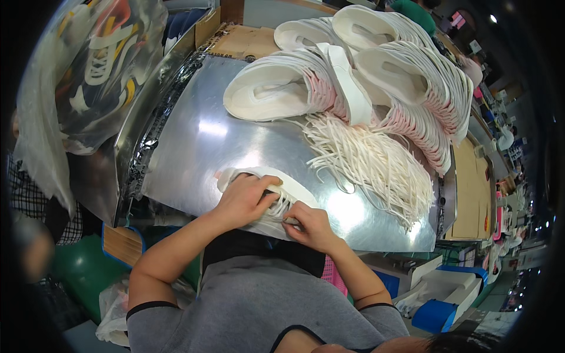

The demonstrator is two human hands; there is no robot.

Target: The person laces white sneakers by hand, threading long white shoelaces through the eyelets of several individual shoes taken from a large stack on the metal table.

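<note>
Holding a white shoe upper (301, 189) on the near edge of the metal tabletop (197, 150), left hand (250, 197) is closed over its far-left part; its fingertips wrap out of sight, so exact finger contact is unclear. Right hand (311, 225) has bent fingers at the near-right side of the same upper, by the white lacing (281, 205); something small shows at the fingertips, but can't tell what it is or whether they're pinching it. Both hands cover much of the upper, so the lace path is only partly readable. Beyond it, nested stacks of white uppers (268, 91) hide most of each piece except the front ones; a white band (351, 88) stands across one row. Loose pile of white laces (376, 165) lies just in front of the stacks, strands too tangled to separate. Containers: clear plastic bag (56, 112) at upper left holds navy, white and yellow sneakers (97, 73), blurred by film glare. Pink basket (333, 277) is mostly behind the torso, contents hidden. White box with blue ends (453, 288), lower right, has pale material beside it, hard to identify. Second plastic bag (112, 309), lower left, is partly covered by the arm; contents unreadable. Person in a green top (415, 15) is cut off by the stacks and the dark fisheye rim.
</note>
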